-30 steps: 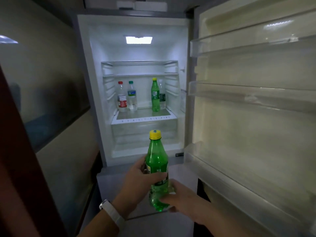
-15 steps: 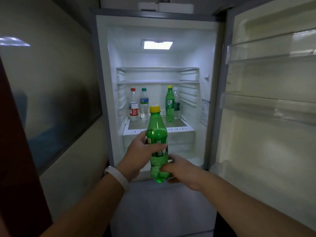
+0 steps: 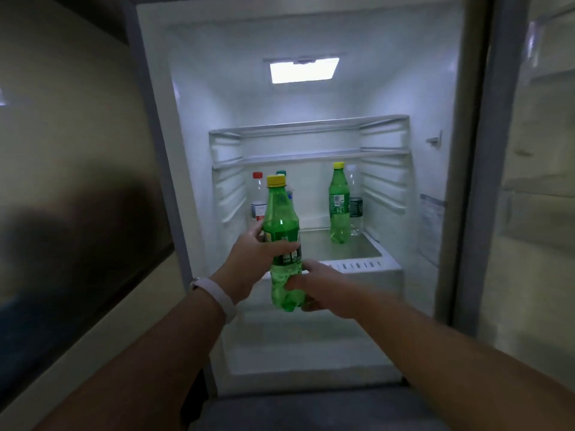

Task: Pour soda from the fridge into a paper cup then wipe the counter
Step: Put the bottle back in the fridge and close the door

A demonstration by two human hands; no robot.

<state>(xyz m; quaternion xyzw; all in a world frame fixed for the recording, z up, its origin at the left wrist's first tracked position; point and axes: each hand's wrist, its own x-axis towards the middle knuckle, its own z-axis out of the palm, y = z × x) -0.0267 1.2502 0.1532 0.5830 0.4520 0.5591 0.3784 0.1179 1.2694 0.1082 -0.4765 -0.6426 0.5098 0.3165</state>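
A green soda bottle point(image 3: 281, 219) with a yellow cap stands upright in front of the open fridge point(image 3: 193, 119). My left hand point(image 3: 249, 262) grips its labelled middle. My right hand point(image 3: 317, 284) holds its lower part near the base, fingers curled round it. The bottle hangs just in front of the glass shelf point(image 3: 357, 247). No paper cup or counter is in view.
On the shelf stand a second green bottle point(image 3: 338, 203), a clear bottle point(image 3: 354, 206) behind it, a red-capped bottle point(image 3: 257, 197) and a green-capped one point(image 3: 281, 173) partly hidden. The open fridge door point(image 3: 535, 181) is at right, a wall at left.
Both hands have carried the green bottle up and forward towards the fridge shelf. The camera has moved closer to the fridge interior.
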